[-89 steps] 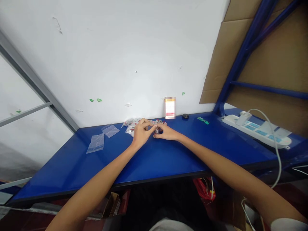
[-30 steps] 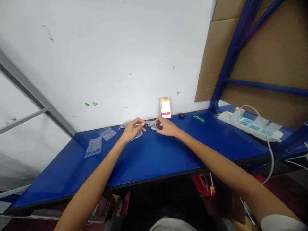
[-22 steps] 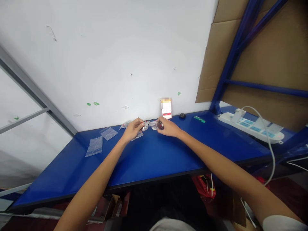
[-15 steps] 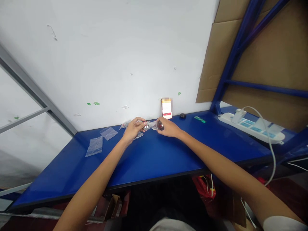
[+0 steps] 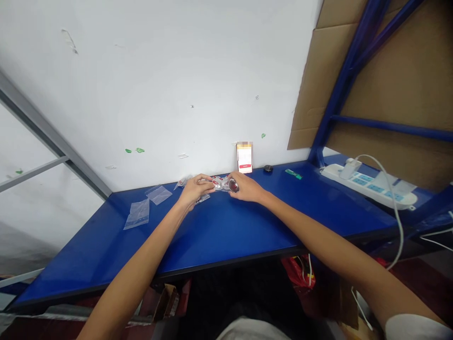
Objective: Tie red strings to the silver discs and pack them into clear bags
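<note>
Probably for steadiness, dark round piece (image 5: 233,185) is gripped by curled right hand (image 5: 247,187), clear-wrapped bits (image 5: 219,184) pinched by nearly closed left hand (image 5: 195,191).

At six o'clock we see the broad flat table (image 5: 226,231), glossy blue with a black edge. Near the clock's centre, the small crinkled clear plastic packet (image 5: 218,184) shows red and silvery patches, and the small round shiny disc (image 5: 234,185) is dark reddish brown within a silvery rim. Towards two, the rectangular phone screen (image 5: 245,157) is white with a red bar. At three we find a round black object (image 5: 268,168), a slim green stick (image 5: 293,174) and a long white plastic power strip (image 5: 368,187) with light-blue panels.
</note>
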{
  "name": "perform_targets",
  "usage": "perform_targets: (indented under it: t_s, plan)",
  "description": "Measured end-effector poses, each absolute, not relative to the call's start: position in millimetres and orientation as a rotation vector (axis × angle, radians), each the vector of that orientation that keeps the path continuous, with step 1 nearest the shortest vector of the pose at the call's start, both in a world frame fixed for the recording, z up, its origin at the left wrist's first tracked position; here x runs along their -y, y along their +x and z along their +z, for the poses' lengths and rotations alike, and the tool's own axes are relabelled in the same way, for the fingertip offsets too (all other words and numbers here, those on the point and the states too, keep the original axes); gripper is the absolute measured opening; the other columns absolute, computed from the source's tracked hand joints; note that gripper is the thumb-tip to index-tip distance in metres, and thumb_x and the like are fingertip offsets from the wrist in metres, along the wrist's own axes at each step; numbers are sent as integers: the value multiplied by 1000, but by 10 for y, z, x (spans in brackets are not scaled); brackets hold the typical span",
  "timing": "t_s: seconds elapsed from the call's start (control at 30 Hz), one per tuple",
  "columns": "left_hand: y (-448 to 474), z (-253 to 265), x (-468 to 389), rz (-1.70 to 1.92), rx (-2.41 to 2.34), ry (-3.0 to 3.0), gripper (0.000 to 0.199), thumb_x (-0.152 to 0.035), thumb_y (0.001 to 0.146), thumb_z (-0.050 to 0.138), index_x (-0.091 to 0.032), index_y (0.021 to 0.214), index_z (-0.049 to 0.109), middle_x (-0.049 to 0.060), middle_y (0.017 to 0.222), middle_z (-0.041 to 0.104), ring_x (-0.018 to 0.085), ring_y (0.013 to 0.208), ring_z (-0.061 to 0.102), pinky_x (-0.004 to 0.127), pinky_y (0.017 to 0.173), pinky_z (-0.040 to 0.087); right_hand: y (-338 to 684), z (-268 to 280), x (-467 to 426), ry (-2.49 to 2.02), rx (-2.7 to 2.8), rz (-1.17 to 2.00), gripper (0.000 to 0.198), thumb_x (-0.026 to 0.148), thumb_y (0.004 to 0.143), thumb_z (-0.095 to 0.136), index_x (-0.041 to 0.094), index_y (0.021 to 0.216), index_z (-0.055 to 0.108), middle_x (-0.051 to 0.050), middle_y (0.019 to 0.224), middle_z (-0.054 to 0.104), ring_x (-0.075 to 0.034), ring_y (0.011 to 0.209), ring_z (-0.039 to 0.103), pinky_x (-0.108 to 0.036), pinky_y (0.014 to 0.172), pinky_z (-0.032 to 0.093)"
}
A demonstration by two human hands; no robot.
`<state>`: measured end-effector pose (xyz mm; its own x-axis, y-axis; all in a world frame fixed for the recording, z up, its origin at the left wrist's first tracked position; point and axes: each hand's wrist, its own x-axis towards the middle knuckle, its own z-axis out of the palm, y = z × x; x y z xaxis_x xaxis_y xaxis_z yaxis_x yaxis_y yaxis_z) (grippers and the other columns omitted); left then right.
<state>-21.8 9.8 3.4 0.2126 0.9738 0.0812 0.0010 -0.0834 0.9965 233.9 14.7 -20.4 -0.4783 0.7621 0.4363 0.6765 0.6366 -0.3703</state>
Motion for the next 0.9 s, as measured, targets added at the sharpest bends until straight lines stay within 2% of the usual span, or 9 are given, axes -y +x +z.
perform_targets:
  t_s: [0.17, 0.37, 0.47, 0.6, 0.73, 0.9]
  plan:
    - [-266, -16, -143, 953, -1102, 1411, 40, -30, 71, 95, -15, 100, 73, 8, 76, 77, 17, 65, 74, 27, 63, 63, 2338, -220, -151, -1137, 2274, 192, 49, 26, 81, 74, 23, 125, 53, -9, 122, 64, -25, 102, 64, -33, 88, 49]
    - [-277, 6, -139, 979, -1014, 1299, 37, -27, 72, 95, -14, 100, 74, 10, 86, 80, 20, 79, 79, 30, 78, 67, 2326, -241, -152, -1114, 2267, 195, 48, 29, 82, 74, 22, 125, 53, -8, 119, 65, -24, 99, 64, -32, 82, 48]
    - [-285, 44, -123, 938, -1049, 1341, 35, -28, 73, 95, -13, 98, 75, 12, 84, 80, 22, 77, 79, 32, 76, 68, 2327, -243, -155, -1125, 2256, 185, 47, 28, 82, 74, 22, 124, 54, -8, 117, 65, -24, 99, 64, -32, 81, 48]
    - [-290, 70, -104, 894, -1004, 1332, 35, -28, 73, 96, -11, 98, 78, 14, 90, 80, 22, 81, 80, 29, 78, 68, 2325, -238, -151, -1144, 2257, 176, 48, 30, 82, 75, 22, 124, 54, -7, 117, 64, -23, 97, 63, -31, 79, 47]
    - [-297, 79, -74, 755, -966, 1379, 33, -29, 73, 96, -12, 96, 79, 15, 95, 81, 20, 77, 79, 27, 73, 67, 2314, -236, -141, -1101, 2278, 177, 46, 29, 84, 75, 22, 124, 54, -8, 118, 64, -22, 96, 64, -30, 78, 47]
    - [-293, 73, -73, 745, -983, 1419, 33, -29, 74, 96, -11, 97, 79, 13, 86, 80, 19, 73, 78, 26, 72, 67, 2302, -237, -132, -1082, 2300, 179, 47, 28, 83, 77, 22, 125, 56, -8, 120, 64, -23, 98, 64, -30, 80, 48]
